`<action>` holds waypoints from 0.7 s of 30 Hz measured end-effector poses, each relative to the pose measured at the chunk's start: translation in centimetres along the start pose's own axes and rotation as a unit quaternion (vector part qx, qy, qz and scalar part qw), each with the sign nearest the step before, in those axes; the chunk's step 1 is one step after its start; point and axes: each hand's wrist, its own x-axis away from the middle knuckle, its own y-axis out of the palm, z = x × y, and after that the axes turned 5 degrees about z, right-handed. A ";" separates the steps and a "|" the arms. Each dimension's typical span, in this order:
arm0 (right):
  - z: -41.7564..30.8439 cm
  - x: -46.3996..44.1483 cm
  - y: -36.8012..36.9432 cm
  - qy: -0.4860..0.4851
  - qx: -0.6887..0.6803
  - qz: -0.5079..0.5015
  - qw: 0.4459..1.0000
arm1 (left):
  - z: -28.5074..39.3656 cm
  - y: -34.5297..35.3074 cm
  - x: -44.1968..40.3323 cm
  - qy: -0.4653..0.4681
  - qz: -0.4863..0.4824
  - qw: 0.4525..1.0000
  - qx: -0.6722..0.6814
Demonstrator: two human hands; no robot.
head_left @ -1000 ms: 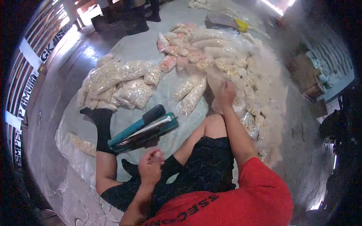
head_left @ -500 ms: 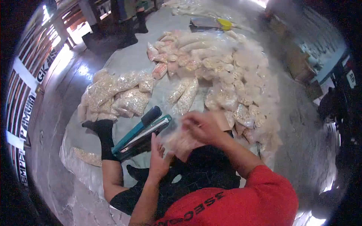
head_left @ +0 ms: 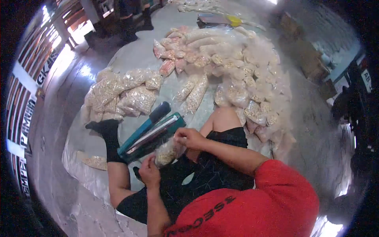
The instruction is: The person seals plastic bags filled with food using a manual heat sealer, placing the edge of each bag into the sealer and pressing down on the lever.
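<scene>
A clear plastic bag of pale pieces point(head_left: 166, 154) hangs between my two hands, over my lap. My right hand point(head_left: 189, 139) pinches its upper right end. At the bag's left end, my left hand point(head_left: 150, 170) has its fingers closed on the plastic. Just beyond the bag lies a teal sealing device point(head_left: 148, 132) with a long white strip and a raised dark-tipped arm, resting slanted beside my lower leg. Two filled bags point(head_left: 193, 94) lie on the sheet past the device.
Filled bags form a pile point(head_left: 122, 93) at the left and a larger heap point(head_left: 244, 75) at the right. A single bag point(head_left: 94, 162) lies far left. A yellow object point(head_left: 234, 20) and a tray are at the back. Another person's legs point(head_left: 147, 17) stand at upper left.
My right hand has come from the right heap to the sealing device, bringing a bag. My left hand, earlier apart from it, has closed on the bag's other end.
</scene>
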 end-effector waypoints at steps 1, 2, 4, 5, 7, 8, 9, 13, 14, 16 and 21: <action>0.2 -0.4 0.0 0.052 -0.030 0.012 0.998 | 0.2 -0.5 -0.3 -0.029 -0.007 0.999 0.016; 0.4 -0.7 0.0 0.106 -0.060 0.020 0.992 | 0.1 -0.7 -0.6 -0.061 -0.012 0.998 0.032; -0.1 -0.7 0.4 0.126 -0.056 0.010 0.990 | -0.7 -0.4 -0.7 -0.060 0.040 0.996 0.056; -0.3 -0.5 0.5 0.141 -0.052 0.020 0.988 | -1.0 -0.2 -0.6 -0.040 0.086 0.993 0.077; -0.4 -0.6 0.5 0.102 0.021 0.034 0.994 | -1.3 -0.1 -0.7 -0.117 0.036 0.990 0.066; 0.0 -0.7 0.7 0.107 0.023 0.017 0.994 | -1.6 -0.3 -0.7 -0.170 -0.024 0.984 0.057; 0.5 -0.8 1.0 0.128 -0.099 0.032 0.986 | -2.5 0.0 -0.5 -0.183 -0.020 0.981 0.059; -1.0 -2.0 0.8 0.171 -0.132 0.055 0.975 | -2.6 0.3 -1.4 -0.163 0.045 0.965 0.198; -0.8 -2.2 0.9 0.187 -0.095 0.062 0.976 | -2.0 0.0 -1.7 -0.176 0.037 0.969 0.168; -0.7 -2.4 1.4 0.196 -0.122 0.048 0.972 | -4.1 1.1 -1.8 -0.180 0.037 0.959 0.216; 0.9 -2.5 2.4 0.107 -0.094 0.066 0.988 | -4.4 1.5 -3.3 -0.221 0.029 0.943 0.247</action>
